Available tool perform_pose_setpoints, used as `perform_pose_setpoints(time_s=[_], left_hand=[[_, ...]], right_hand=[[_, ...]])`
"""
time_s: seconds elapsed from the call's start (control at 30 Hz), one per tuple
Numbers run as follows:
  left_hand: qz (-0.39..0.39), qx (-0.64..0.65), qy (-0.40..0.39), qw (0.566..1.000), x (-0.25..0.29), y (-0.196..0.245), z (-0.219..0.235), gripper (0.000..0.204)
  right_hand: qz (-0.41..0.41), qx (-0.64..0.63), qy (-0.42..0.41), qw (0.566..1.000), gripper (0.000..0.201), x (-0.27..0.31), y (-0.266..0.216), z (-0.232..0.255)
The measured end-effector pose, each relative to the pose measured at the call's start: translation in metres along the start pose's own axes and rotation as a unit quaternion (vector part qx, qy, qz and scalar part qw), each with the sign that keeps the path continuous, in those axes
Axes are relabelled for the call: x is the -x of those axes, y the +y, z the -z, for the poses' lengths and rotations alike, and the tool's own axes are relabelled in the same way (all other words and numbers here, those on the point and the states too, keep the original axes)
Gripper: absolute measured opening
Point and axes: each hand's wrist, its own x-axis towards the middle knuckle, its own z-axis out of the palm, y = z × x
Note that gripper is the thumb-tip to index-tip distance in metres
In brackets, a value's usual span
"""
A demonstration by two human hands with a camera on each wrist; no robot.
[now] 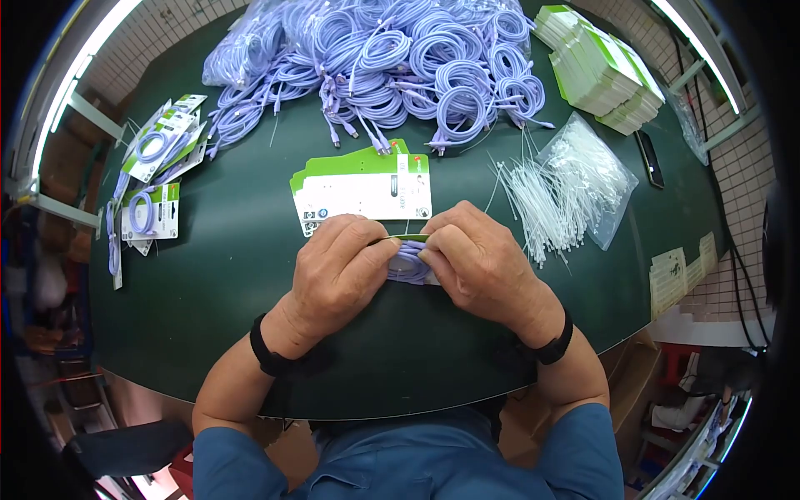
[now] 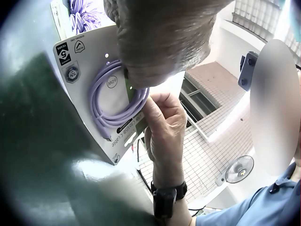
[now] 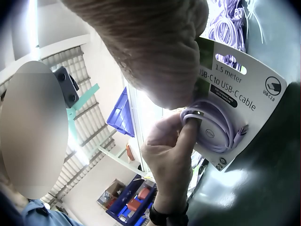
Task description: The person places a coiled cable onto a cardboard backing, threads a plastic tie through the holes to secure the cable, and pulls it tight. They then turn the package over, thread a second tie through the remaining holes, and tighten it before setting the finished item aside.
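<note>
Dark green tabletop [image 1: 233, 300] under our elbows, tiled wall behind, strip lights up both sides. Right at the fingers: our left hand [image 1: 346, 254] and right hand [image 1: 475, 258] are both pinching the same printed card [image 2: 82, 89], thumbs and fingertips nearly meeting along its green edge. It's up off the table at the middle of our side, with a lilac cable coil [image 1: 407, 267] lying against its front. Print on it says 1.5 meter, USB-C to USB-C cable.

Going out from there, we've got a fanned stack of blank cards [image 1: 358, 196] just beyond our knuckles, and black bands [image 1: 271, 346] on both wrists. Off to our right is a loose spread of white zip ties [image 1: 542, 225] with a clear bag [image 1: 596, 175] of more beside it, plus a phone [image 1: 648, 158] near the table edge. Over on our left sit carded cables [image 1: 162, 150], overlapping. Furthest out, a huge heap of lilac cables [image 1: 379, 54], and right of it a thick block of green-and-white cards [image 1: 596, 75].
</note>
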Motion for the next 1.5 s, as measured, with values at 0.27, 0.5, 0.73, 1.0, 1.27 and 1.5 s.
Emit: perform_pose_setpoints(time_s=[0.27,0.5,0.73,1.0,1.27,1.5], left_hand=[[-0.019,0.016,-0.011,1.000,0.003,0.002,0.006,0.034],[-0.029,0.010,-0.009,1.000,0.004,0.005,0.008,0.033],[-0.018,0.020,-0.037,0.999,0.003,0.006,0.012,0.030],[-0.004,0.026,-0.016,1.000,0.004,0.007,0.008,0.027],[0.005,0.011,-0.028,1.000,0.003,0.009,0.010,0.025],[-0.004,0.004,-0.014,1.000,0.004,0.009,0.008,0.024]], right_hand=[[-0.077,-0.120,0.016,0.990,0.016,-0.001,0.005,0.017],[-0.272,0.005,0.053,0.961,0.012,0.010,0.059,0.040],[-0.275,0.130,0.008,0.953,0.014,0.024,0.088,0.034],[-0.242,0.180,-0.012,0.953,0.020,0.031,0.095,0.032],[-0.360,0.236,-0.072,0.900,0.024,0.014,0.076,0.024],[-0.373,0.189,-0.039,0.908,0.027,0.015,0.080,0.006]])
